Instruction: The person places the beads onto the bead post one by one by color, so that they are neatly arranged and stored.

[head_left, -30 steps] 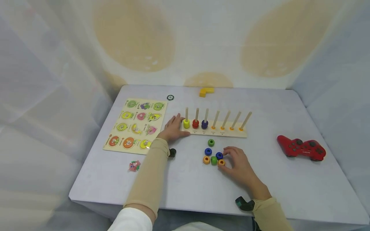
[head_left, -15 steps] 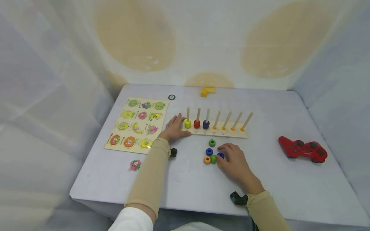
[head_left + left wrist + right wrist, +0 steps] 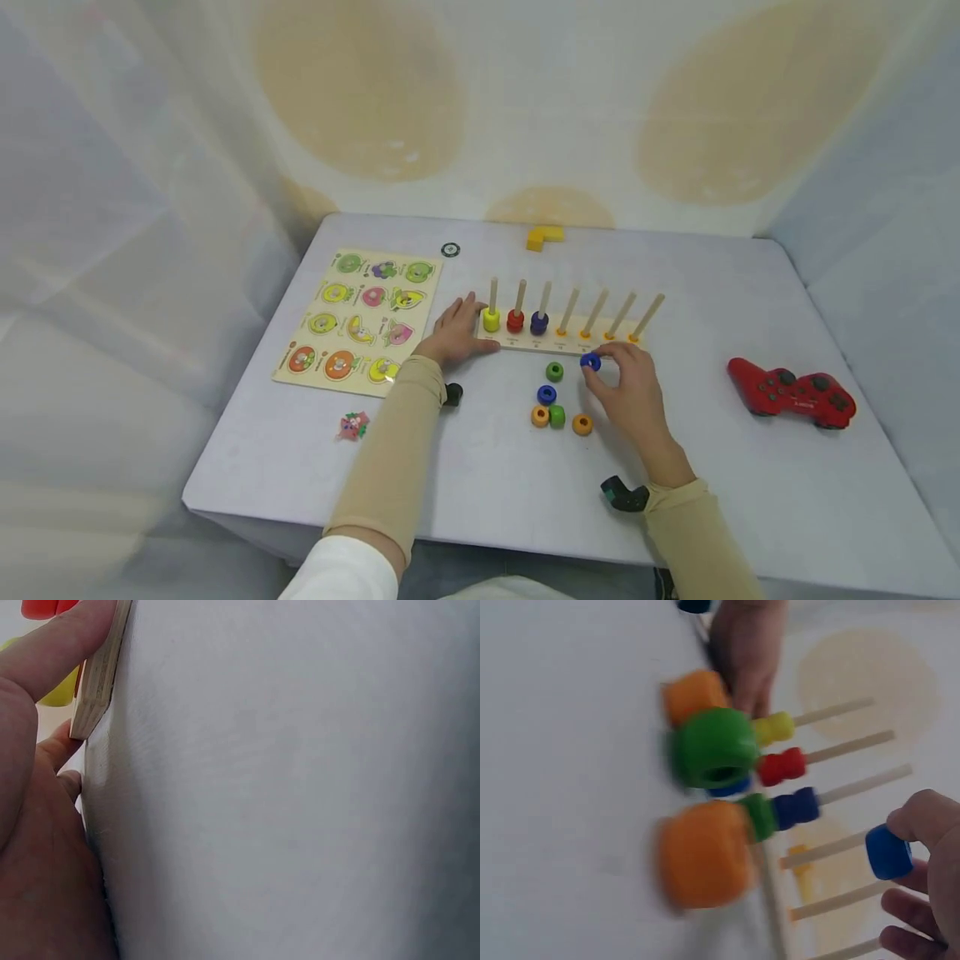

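Note:
My right hand pinches a blue bead between thumb and fingers, held just in front of the wooden peg board. The right wrist view shows this blue bead at the fingertips. My left hand holds the board's left end, thumb along its front edge. Yellow beads, red beads and dark blue beads sit on the three left pegs; the other pegs are bare. Loose on the table lie green beads, a blue bead and orange beads.
A fruit puzzle board lies left of the pegs, with a small pink trinket in front of it. Farther back are a round chip and a yellow block. A red game controller lies at the right.
My right hand has left the orange bead on the table, taken up a blue bead, and carried it up toward the peg board. The left hand keeps its place on the board.

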Action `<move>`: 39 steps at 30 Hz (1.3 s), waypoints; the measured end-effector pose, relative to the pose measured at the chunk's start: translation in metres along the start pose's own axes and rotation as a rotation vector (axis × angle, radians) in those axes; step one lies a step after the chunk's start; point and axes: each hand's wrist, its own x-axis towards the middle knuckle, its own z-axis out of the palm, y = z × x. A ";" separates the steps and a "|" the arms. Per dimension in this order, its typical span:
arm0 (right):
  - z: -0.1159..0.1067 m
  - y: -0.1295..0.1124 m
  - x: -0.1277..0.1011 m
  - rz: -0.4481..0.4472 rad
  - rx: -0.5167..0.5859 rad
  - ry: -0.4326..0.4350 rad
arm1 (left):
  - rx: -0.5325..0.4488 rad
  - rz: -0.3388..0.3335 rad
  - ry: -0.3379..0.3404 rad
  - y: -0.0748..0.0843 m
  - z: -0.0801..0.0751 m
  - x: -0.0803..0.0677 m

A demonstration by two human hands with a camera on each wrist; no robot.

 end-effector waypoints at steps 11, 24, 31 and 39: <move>-0.031 -0.028 0.069 -0.191 -0.030 0.227 | 0.027 0.007 -0.007 0.003 0.002 0.003; -0.031 -0.041 0.097 -0.114 -0.190 0.084 | 0.012 0.010 0.004 0.006 0.001 0.005; -0.031 -0.042 0.095 -0.125 -0.163 0.099 | 0.014 -0.006 0.002 0.001 0.002 0.007; -0.029 -0.041 0.094 -0.148 -0.176 0.076 | 0.002 -0.018 0.006 0.001 0.001 0.003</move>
